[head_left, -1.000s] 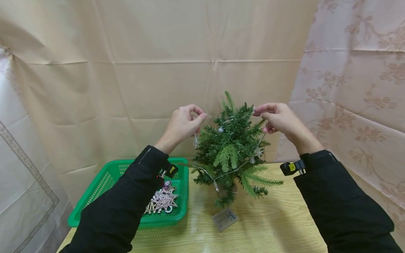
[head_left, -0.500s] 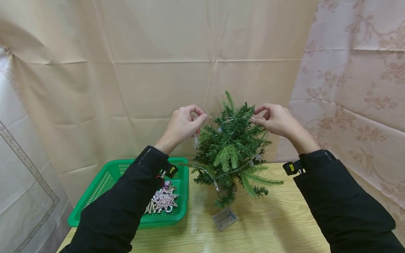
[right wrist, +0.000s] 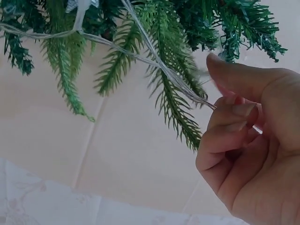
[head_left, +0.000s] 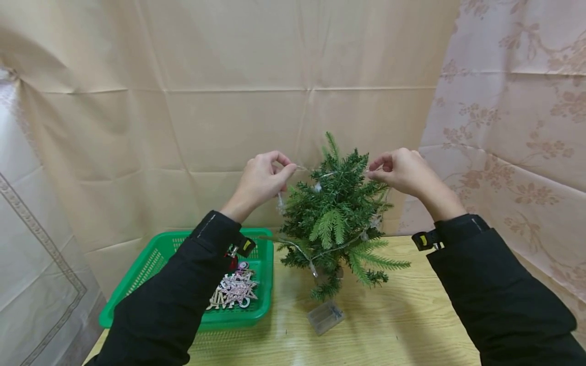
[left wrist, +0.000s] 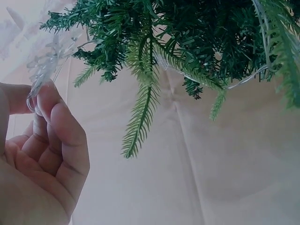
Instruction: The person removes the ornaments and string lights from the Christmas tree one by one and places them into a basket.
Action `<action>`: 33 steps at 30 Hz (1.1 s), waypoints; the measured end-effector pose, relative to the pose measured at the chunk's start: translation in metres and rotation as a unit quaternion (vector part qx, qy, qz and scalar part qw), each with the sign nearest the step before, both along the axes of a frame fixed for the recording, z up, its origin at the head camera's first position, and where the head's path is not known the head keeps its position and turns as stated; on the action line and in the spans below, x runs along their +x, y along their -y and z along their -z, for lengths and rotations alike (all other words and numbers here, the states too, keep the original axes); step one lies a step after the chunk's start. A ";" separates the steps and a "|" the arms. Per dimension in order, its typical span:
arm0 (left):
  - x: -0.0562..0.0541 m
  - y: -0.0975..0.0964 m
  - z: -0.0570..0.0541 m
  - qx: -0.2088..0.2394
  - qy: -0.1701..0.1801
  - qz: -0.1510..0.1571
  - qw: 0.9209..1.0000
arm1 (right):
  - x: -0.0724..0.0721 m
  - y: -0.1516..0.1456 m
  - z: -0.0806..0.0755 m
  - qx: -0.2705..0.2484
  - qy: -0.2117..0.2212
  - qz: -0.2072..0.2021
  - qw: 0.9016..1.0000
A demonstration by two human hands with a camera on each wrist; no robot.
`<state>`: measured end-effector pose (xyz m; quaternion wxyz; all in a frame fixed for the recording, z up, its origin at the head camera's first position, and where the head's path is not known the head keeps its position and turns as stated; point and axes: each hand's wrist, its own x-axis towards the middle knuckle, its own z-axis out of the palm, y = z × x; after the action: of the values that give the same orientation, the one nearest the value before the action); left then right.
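A small green artificial Christmas tree point(head_left: 336, 216) stands on the table with a clear-wired string of lights point(head_left: 331, 249) draped round it. At the tree's upper left, my left hand point(head_left: 262, 179) pinches the wire between thumb and fingers. A clear snowflake-like light point(left wrist: 44, 63) sits at those fingertips in the left wrist view. My right hand point(head_left: 400, 172) is at the tree's upper right. In the right wrist view its curled fingers hold the doubled wire point(right wrist: 180, 84), with the thumb lifted near the branches. The wire behind the tree is hidden.
A green plastic basket point(head_left: 238, 322) stands left of the tree, partly under my left sleeve. Inside lie several pale letter and star pieces point(head_left: 238, 288). An open clear box point(head_left: 326, 318) lies in front of the tree. Cloth point(head_left: 220, 122) hangs behind the wooden table point(head_left: 380, 325).
My right hand's thumb and fingers have shifted their hold slightly inward along the wire beside the tree top. The left hand has moved slightly left, still pinching the wire.
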<state>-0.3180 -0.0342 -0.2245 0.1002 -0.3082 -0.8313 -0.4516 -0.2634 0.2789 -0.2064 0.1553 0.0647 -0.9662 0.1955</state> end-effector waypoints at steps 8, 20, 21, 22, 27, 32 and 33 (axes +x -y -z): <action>-0.001 0.001 0.000 -0.003 0.002 -0.009 1.000 | 0.001 -0.004 -0.002 0.013 0.004 0.001 1.000; -0.001 0.000 0.000 -0.001 -0.001 -0.008 1.000 | 0.002 -0.010 -0.005 -0.011 0.031 -0.019 0.999; -0.001 0.000 0.000 -0.001 -0.003 -0.007 1.000 | 0.002 -0.010 -0.006 -0.011 0.036 -0.018 0.999; -0.001 0.000 0.000 -0.002 -0.003 -0.007 1.000 | 0.001 -0.010 -0.007 -0.010 0.041 -0.017 0.999; -0.001 -0.002 -0.001 0.009 0.003 -0.015 1.000 | -0.005 -0.010 -0.010 -0.022 0.050 -0.013 0.998; -0.002 -0.003 -0.001 0.022 -0.008 -0.027 0.999 | -0.011 -0.012 -0.012 -0.043 0.035 0.013 0.998; -0.002 -0.004 -0.002 0.024 -0.011 -0.028 0.999 | -0.011 -0.013 -0.012 -0.048 0.033 0.019 0.998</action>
<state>-0.3195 -0.0306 -0.2230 0.1295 -0.2871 -0.8275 -0.4649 -0.2748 0.2915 -0.1941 0.1295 0.0324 -0.9614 0.2406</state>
